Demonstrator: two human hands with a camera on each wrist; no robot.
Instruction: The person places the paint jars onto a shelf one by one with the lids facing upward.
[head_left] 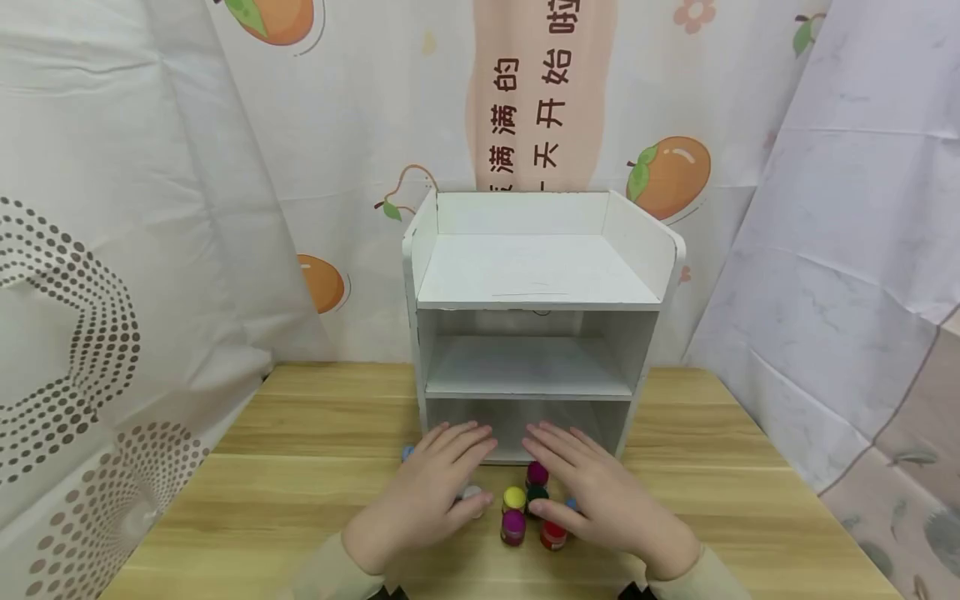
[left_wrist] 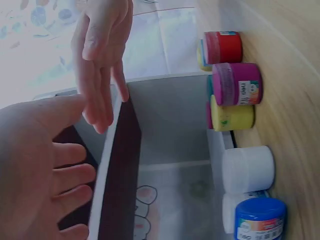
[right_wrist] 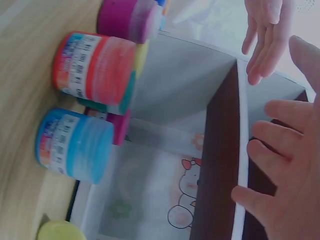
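Observation:
Both hands hover over the table in front of the shelf, fingers extended and holding nothing. My left hand (head_left: 427, 492) is above a white paint jar (head_left: 472, 493), partly covering it. My right hand (head_left: 600, 496) overlaps a red paint jar (head_left: 553, 537) and a light blue jar (right_wrist: 74, 145) beside it. Between the hands stand a purple jar (head_left: 513, 527), a yellow jar (head_left: 514, 499), a dark green jar (head_left: 536, 497) and a magenta jar (head_left: 537, 474). In the left wrist view a dark blue jar (left_wrist: 260, 220) stands by the white ones.
A white shelf unit (head_left: 536, 271) with an open top tray and two compartments stands behind the jars. Its middle board (head_left: 525, 367) lies just beyond the fingertips. Patterned cloth (head_left: 360, 108) hangs behind and at both sides of the wooden table (head_left: 315, 467).

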